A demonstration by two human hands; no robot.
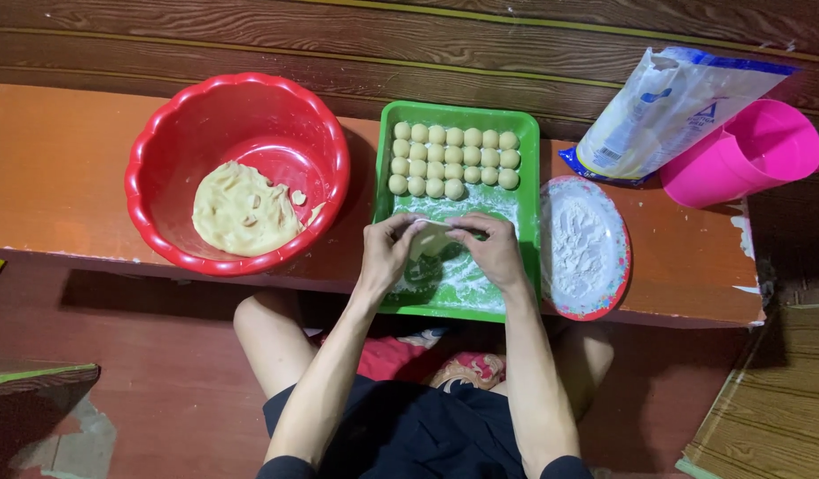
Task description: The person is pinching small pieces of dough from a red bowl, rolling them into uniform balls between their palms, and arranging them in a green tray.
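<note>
Both hands meet over the near half of a green tray (529, 213) that sits on an orange-brown bench (63, 177). The left hand (387, 253) and the right hand (494, 248) each pinch one end of a small pale piece of dough (434, 238), fingertips curled in and pressed onto it from either side, so the piece hangs between them just above the tray's floured floor — whether it touches the flour underneath cannot be told.

Behind the hands, at the far end of the same tray, lie rows of dough balls (454, 158), round and cream-coloured, packed side by side (three rows, the nearest one shorter than the others). The tray floor between the balls and the hands is dusted white.

To the left of the tray, just beside it, stands a red bowl (161, 124) with a scalloped rim, and a flat lump of yellowish dough (241, 208) lies in its near side. To the right of the tray, touching its edge, is a round plate (618, 266) with a red rim, holding white flour. Farther back on the right a plastic bag (667, 106) — white and blue, open at the top — leans against a pink jug (751, 151).

The person sits on the floor below the bench, knees apart, dark shorts in view.
</note>
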